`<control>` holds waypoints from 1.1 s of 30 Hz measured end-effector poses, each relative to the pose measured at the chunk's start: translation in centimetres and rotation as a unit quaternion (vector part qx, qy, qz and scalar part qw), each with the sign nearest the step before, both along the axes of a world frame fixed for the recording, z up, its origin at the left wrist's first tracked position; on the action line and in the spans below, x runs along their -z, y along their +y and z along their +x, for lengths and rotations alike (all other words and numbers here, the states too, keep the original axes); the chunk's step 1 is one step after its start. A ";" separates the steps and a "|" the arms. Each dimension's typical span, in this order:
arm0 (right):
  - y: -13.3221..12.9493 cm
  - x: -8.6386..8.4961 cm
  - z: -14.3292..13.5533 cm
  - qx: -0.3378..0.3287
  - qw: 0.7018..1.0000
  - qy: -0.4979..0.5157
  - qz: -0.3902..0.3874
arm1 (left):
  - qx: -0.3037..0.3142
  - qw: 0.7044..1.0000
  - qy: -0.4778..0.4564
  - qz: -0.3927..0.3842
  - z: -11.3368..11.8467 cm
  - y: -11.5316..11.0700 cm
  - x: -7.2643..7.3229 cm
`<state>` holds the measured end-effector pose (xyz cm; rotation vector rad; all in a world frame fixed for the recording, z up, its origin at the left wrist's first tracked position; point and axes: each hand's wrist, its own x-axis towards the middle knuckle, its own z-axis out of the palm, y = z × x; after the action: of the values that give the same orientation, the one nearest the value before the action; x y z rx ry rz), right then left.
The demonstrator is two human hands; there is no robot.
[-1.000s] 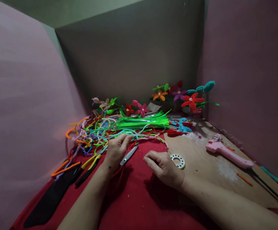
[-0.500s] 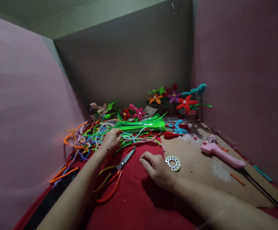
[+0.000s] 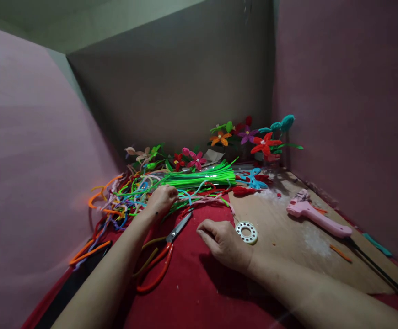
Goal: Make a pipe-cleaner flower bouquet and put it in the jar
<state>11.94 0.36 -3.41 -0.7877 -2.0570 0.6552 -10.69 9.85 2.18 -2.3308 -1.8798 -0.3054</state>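
Note:
My left hand (image 3: 163, 200) reaches over the near side of a tangled pile of coloured pipe cleaners (image 3: 140, 187). Its fingers are curled down and closed; whatever lies in them is hidden. Just beyond it lies a bundle of bright green pipe cleaners (image 3: 202, 177) in clear wrap. My right hand (image 3: 224, 244) hovers over the red cloth (image 3: 181, 297), thumb and fingers pinched together, with nothing I can make out between them. Between my hands rest scissors (image 3: 171, 240) with red-orange handles, blades pointing away. A white disc with holes (image 3: 246, 233) sits beside my right hand.
On the board (image 3: 288, 265) at the right lies a pink glue gun (image 3: 317, 219) with a black cord. Pipe-cleaner flowers (image 3: 265, 144) stand along the back. Blue petal shapes (image 3: 254, 178) and a red bud (image 3: 243, 191) lie nearer. Pink walls (image 3: 350, 114) rise at both sides.
My left hand has shifted very slightly to the right against the pile. My right hand keeps its pinched pose. The whole view has moved a little.

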 end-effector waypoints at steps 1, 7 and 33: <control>0.0 0.0 0.0 0.000 1.000 0.000 0.000 | 0.002 1.000 0.003 0.005 0.1 -0.1 0.1; 0.0 0.0 0.1 0.000 1.000 -0.003 0.002 | 0.015 0.999 0.037 0.000 0.9 -0.9 0.6; -0.2 0.1 0.0 -0.020 1.000 0.000 -0.009 | 0.050 0.965 -0.176 -0.188 0.3 -5.9 1.1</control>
<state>11.97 0.18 -3.51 -0.7600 -2.0741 0.6968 -10.36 3.91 1.05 -2.7822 -2.1421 -0.4323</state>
